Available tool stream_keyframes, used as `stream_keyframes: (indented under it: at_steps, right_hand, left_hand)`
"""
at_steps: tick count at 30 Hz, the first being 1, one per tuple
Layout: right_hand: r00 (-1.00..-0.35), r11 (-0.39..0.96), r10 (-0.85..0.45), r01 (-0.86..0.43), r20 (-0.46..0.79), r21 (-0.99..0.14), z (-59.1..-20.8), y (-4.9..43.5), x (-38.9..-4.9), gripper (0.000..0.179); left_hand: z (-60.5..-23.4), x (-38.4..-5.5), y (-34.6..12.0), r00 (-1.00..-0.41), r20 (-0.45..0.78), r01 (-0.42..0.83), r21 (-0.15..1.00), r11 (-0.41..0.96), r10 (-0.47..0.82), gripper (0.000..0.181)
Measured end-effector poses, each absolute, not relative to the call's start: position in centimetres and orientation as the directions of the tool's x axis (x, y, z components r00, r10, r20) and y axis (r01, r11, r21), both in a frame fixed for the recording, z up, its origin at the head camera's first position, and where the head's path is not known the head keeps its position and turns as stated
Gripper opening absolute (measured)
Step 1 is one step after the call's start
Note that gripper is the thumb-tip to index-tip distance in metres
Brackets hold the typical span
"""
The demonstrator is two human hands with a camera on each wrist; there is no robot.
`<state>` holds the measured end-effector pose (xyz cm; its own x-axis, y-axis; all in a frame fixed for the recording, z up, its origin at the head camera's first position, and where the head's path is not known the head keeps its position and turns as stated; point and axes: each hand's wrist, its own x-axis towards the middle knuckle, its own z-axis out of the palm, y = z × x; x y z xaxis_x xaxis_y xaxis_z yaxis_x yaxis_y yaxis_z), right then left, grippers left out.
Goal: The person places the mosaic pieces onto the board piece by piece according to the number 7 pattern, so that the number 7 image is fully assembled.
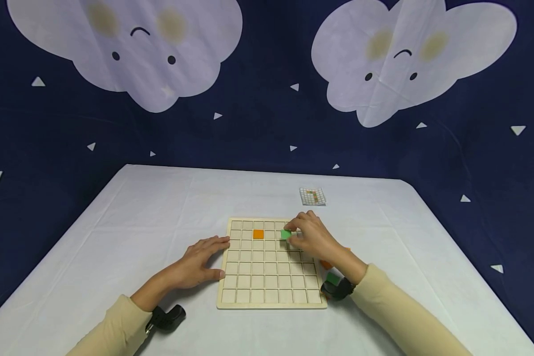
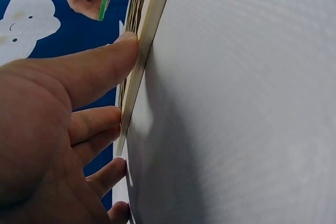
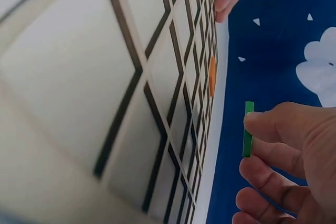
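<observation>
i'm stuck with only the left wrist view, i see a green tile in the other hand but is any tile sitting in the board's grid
Observer: Yes, an orange tile sits on the board, third column from the left, second row from the far edge.
Operator: anything past that far edge
Observer: A small card printed with a grid and coloured squares lies there.
Operator: any other pieces around
Observer: At the board's right side, an orange piece and a green piece show, partly hidden by the right forearm.

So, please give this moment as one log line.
right hand: pinches green tile above board; left hand: touches board edge; orange tile: on board
</observation>
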<state>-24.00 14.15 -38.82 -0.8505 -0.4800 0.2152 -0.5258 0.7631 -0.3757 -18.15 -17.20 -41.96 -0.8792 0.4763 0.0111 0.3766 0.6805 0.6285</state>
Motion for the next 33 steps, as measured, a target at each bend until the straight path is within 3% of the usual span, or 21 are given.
stream_keyframes:
  at_steps: [33]
  right_hand:
    - [-0.87, 0.763, -0.479, -0.479, 0.118, -0.433, -39.8, 10.6, -26.1, 0.023]
  left_hand:
    - [-42.2, -18.3, -17.2, -0.877, 0.022, 0.389, 0.619, 0.683, 0.48, 0.068]
